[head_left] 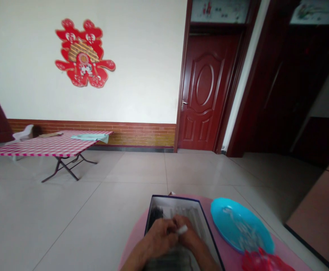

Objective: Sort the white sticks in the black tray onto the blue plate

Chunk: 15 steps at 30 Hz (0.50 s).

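My left hand (161, 236) and my right hand (189, 234) meet over a shallow, dark-edged box (211, 241). The fingers of both are closed in a pinch, and motion blurs them. A small white piece (182, 229) sticks out from the left fingertips, across the front of my right hand. What the right fingers pinch is hidden. Inside the box, a bundle of thin dark strands (155, 213) lies at the left, and rows of thin greyish, see-through strips (196, 216) lie at the right. My hands cover the middle of the box.
The box rests on a round pink table (136, 241). To its right is a blue oval tray (219, 214) with small clear pieces, and a red plastic bag (261, 261) in front. A checkered folding table (54, 145) stands far left; a brown panel (319, 214) stands right.
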Each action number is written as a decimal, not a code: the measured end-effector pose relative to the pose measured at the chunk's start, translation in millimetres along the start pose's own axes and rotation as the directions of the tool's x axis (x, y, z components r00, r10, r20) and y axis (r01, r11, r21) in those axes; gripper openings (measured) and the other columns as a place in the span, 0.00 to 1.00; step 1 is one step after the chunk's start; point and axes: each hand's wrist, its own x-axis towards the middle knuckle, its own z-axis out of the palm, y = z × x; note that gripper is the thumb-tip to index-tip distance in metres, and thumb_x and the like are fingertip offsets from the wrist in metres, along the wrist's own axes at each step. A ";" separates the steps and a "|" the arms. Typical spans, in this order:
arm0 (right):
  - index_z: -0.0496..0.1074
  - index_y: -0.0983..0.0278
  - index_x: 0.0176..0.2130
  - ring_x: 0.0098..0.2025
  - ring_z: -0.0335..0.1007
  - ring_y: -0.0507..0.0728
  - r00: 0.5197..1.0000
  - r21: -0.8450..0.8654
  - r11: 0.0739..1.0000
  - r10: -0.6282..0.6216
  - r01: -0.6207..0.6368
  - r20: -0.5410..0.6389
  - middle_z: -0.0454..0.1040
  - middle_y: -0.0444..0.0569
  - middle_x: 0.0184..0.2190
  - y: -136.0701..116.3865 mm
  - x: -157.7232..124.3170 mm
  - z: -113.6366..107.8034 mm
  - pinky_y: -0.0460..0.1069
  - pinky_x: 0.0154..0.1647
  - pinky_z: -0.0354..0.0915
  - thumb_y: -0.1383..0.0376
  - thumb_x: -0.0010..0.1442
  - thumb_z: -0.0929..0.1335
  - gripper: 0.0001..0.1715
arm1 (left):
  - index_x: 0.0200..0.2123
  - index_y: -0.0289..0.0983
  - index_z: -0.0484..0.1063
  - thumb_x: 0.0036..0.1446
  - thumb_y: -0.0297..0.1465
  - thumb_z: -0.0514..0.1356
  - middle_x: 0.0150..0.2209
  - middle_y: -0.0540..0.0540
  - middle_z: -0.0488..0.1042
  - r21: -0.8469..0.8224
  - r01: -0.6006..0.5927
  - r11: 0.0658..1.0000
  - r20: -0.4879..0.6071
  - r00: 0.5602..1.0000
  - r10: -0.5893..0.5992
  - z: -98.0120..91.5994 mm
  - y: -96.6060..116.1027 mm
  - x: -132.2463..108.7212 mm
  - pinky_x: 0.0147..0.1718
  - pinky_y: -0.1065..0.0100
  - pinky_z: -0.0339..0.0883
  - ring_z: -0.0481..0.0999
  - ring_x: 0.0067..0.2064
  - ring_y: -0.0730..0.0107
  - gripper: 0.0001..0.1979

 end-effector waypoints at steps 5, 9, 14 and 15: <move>0.74 0.65 0.30 0.31 0.69 0.53 0.997 0.105 0.993 0.051 -0.057 0.062 0.75 0.44 0.26 3.3 2.0 -18.2 0.45 0.30 0.59 0.72 0.43 0.66 0.11 | 0.36 0.40 0.76 0.48 0.29 0.55 0.37 0.50 0.77 0.206 0.024 0.978 -0.084 0.996 -0.007 17.0 -20.1 -28.1 0.37 0.71 0.65 0.74 0.38 0.65 0.13; 0.75 0.66 0.30 0.32 0.70 0.54 0.996 0.095 0.994 0.044 -0.052 0.079 0.76 0.47 0.27 -0.4 1.6 -23.0 0.46 0.31 0.60 0.71 0.44 0.66 0.11 | 0.24 0.42 0.77 0.49 0.35 0.58 0.21 0.49 0.76 0.246 0.026 0.969 0.144 0.988 -0.064 42.5 -51.3 -14.9 0.31 0.68 0.67 0.77 0.30 0.61 0.09; 0.74 0.66 0.30 0.33 0.71 0.55 0.998 0.090 0.995 0.040 -0.045 0.057 0.77 0.48 0.29 0.9 2.1 -20.7 0.46 0.33 0.61 0.72 0.44 0.65 0.11 | 0.26 0.42 0.79 0.51 0.34 0.56 0.22 0.45 0.78 0.382 0.127 0.915 0.119 0.976 -0.185 53.8 -63.0 -6.2 0.30 0.65 0.68 0.78 0.31 0.59 0.11; 0.74 0.66 0.30 0.34 0.71 0.55 0.998 0.099 0.994 0.044 -0.048 0.045 0.77 0.48 0.29 1.7 2.5 -20.3 0.46 0.33 0.61 0.72 0.45 0.64 0.11 | 0.26 0.42 0.79 0.50 0.34 0.57 0.22 0.44 0.78 0.415 0.122 0.902 0.105 0.978 -0.181 49.4 -59.5 -5.1 0.31 0.65 0.69 0.78 0.32 0.58 0.10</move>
